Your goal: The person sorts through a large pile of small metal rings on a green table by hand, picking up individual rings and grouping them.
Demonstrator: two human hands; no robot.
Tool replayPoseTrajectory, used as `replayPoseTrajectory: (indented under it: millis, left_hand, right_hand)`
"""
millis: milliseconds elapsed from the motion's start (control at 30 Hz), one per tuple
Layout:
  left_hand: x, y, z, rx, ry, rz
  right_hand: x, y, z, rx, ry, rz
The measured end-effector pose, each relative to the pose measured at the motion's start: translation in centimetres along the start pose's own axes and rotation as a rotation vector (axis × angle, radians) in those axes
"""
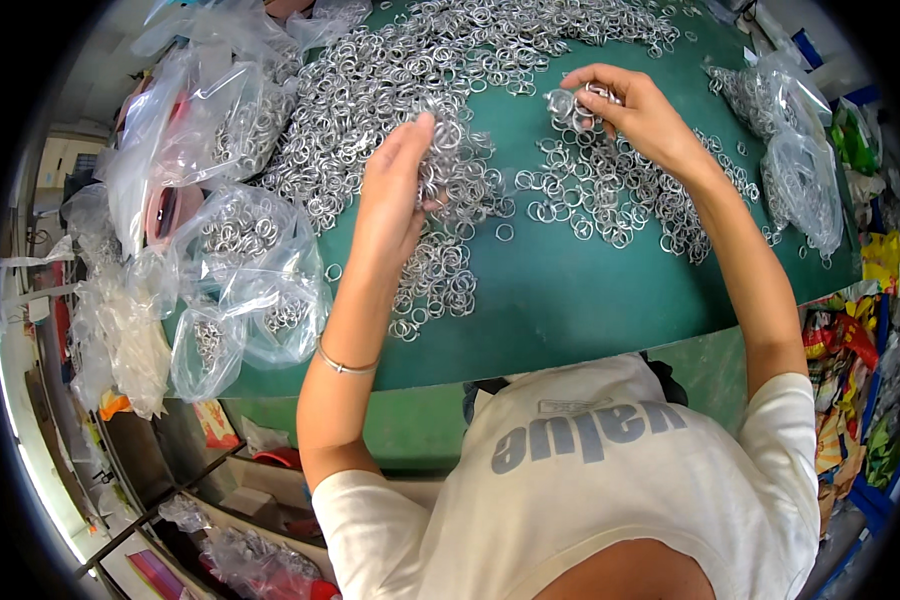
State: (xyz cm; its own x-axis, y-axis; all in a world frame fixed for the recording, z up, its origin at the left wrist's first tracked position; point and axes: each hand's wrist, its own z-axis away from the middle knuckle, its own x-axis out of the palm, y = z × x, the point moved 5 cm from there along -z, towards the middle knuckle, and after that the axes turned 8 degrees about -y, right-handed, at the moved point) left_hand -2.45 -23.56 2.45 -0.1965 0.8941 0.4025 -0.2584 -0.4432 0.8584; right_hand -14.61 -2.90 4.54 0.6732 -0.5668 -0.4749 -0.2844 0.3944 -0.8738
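Note:
Silver metal rings (pixel 360 75) lie in a large heap across the far and left part of the green table (pixel 560 295). My left hand (pixel 392 175), a little blurred, is cupped at the heap's right edge with a clump of rings (pixel 442 140) against its palm and fingers. My right hand (pixel 638 108) is raised over the table, its thumb and fingers closed around several rings (pixel 573 108). A smaller pile of rings (pixel 600 195) spreads beneath it. Below my left hand lies another small group of rings (pixel 435 280).
Clear plastic bags with rings (pixel 250 260) crowd the table's left side. Another filled plastic bag (pixel 800 150) lies at the right edge. Colourful packages (pixel 840 345) stand beyond the table on the right. Open compartments (pixel 260 490) with bagged items sit at the lower left.

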Motion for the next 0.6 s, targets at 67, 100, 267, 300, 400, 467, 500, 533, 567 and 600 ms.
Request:
replayPoseTrajectory:
  millis: [67, 100, 267, 300, 400, 467, 500, 533, 567, 600]
  left_hand:
    - [0.1, 0.0, -0.2, 0.023, 0.036, -0.012]
    - [0.8, -0.5, -0.3, 0.091, 0.058, -0.084]
    - [1.7, 0.1, 0.2, 0.178, -0.149, -0.258]
    - [1.6, 0.3, 0.2, 0.145, -0.174, -0.377]
    - [1.3, 0.1, 0.9, 0.323, -0.135, -0.465]
    - [0.1, -1.2, 1.3, 0.372, -0.089, -0.743]
    - [-0.4, -1.9, 1.8, 0.375, -0.042, -0.846]
    - [-1.1, -2.6, 2.4, 0.384, 0.011, -0.953]
    - [-1.6, -3.8, 2.8, 0.382, 0.031, -0.84]
    - [-1.4, -3.8, 3.7, 0.37, 0.077, -0.883]
  right_hand:
    - [0.1, -0.8, 0.3, -0.072, 0.012, -0.054]
    - [0.1, -1.2, 0.5, -0.126, 0.037, 0.004]
    - [1.1, -0.5, 0.4, 0.0, -0.095, -0.128]
    - [1.5, -0.2, 0.2, -0.176, -0.026, 0.074]
    - [6.0, 0.9, -0.4, -0.302, -0.056, 0.477]
    - [8.4, -0.4, -0.4, -0.269, -0.146, 0.402]
    - [9.3, 0.0, -0.7, -0.295, -0.164, 0.365]
    - [9.8, -0.4, -0.9, -0.315, -0.15, 0.415]
    - [10.6, -1.0, -0.9, -0.337, -0.137, 0.464]
    - [11.3, -1.1, -0.8, -0.346, -0.127, 0.507]
